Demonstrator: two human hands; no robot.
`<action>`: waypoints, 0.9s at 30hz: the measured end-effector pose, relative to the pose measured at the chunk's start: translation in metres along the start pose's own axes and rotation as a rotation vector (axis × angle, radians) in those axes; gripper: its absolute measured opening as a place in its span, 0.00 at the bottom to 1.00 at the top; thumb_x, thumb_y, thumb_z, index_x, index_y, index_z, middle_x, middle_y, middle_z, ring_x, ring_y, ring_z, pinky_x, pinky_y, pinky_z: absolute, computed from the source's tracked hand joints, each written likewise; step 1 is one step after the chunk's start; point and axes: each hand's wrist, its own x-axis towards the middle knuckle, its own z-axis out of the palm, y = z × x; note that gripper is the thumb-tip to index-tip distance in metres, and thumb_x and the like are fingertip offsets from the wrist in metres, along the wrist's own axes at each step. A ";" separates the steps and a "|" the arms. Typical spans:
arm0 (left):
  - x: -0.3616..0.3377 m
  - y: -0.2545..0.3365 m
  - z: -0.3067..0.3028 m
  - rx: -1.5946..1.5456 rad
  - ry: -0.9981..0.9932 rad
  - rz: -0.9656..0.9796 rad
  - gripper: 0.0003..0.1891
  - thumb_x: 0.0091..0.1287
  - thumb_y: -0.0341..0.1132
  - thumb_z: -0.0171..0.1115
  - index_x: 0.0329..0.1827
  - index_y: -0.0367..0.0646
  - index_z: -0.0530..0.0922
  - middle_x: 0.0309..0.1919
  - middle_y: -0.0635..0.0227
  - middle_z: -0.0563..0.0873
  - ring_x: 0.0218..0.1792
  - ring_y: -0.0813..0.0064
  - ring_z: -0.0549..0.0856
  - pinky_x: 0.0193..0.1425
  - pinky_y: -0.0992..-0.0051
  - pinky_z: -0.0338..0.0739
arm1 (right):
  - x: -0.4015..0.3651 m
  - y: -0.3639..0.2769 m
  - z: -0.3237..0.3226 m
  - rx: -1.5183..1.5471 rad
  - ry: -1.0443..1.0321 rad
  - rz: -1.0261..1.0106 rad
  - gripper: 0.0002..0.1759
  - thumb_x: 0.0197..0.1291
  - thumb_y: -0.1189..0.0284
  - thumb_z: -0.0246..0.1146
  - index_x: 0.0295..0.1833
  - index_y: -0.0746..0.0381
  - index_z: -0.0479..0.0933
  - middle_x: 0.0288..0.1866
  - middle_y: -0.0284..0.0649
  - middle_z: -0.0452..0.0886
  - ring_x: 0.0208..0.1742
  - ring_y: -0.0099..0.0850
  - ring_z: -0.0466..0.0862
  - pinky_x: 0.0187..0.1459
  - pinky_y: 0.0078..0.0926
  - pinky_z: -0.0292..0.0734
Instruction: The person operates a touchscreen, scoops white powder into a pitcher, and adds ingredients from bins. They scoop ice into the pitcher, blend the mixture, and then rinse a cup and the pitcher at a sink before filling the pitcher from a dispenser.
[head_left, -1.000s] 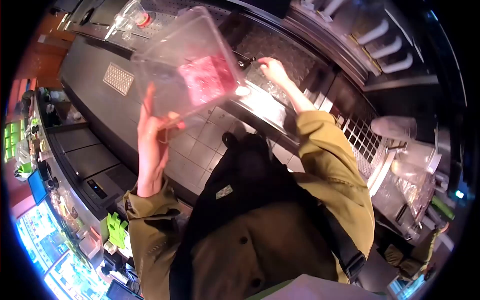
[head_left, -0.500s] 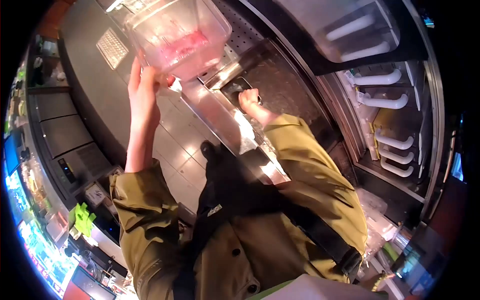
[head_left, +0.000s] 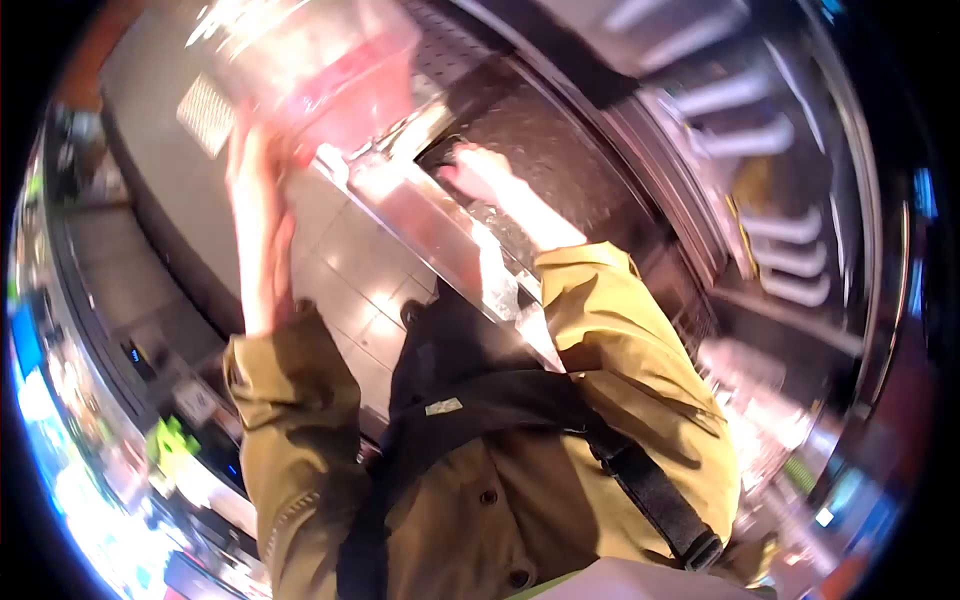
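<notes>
My left hand (head_left: 255,165) is at the near left corner of a clear plastic tub (head_left: 385,60), its fingers against the side and blurred by motion. Pink-red contents (head_left: 340,95) show through the tub's wall. My right hand (head_left: 478,172) is closed and reaches into a dark, wet-looking metal basin (head_left: 560,150). By its fingers is a small dark rectangular piece with a pale rim (head_left: 436,155). What the fingers grip is smeared and cannot be made out.
A steel ledge (head_left: 415,215) runs between the basin and the tiled floor (head_left: 350,245). White curved handles (head_left: 785,225) line the right side. A grey counter (head_left: 150,130) curves along the left, and a green item (head_left: 172,440) lies at lower left.
The view has shifted and blurred. The tub and my left hand now appear farther left in the picture. My right hand has moved slightly up and left within the basin.
</notes>
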 end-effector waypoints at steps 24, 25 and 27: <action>-0.741 -0.076 0.112 -0.159 -1.577 -0.707 0.38 0.50 0.37 0.54 0.63 0.22 0.54 0.17 0.73 0.70 0.13 0.82 0.67 0.17 0.86 0.63 | -1.031 0.048 0.463 0.816 1.480 1.391 0.15 0.57 0.67 0.55 0.47 0.64 0.74 0.33 0.42 0.81 0.26 0.27 0.80 0.32 0.26 0.75; -0.788 -0.083 0.129 -0.145 -1.527 -0.749 0.39 0.47 0.37 0.53 0.62 0.22 0.56 0.16 0.70 0.70 0.12 0.80 0.68 0.16 0.85 0.63 | -1.072 0.062 0.479 0.819 1.468 1.437 0.15 0.57 0.67 0.56 0.47 0.64 0.74 0.32 0.43 0.81 0.26 0.27 0.80 0.32 0.26 0.75; -0.851 -0.111 0.166 -0.177 -1.707 -0.743 0.36 0.47 0.36 0.53 0.60 0.22 0.59 0.26 0.62 0.78 0.12 0.78 0.69 0.16 0.85 0.64 | -1.145 0.101 0.491 0.717 1.436 1.482 0.15 0.56 0.67 0.57 0.46 0.66 0.74 0.30 0.41 0.80 0.25 0.26 0.80 0.31 0.25 0.75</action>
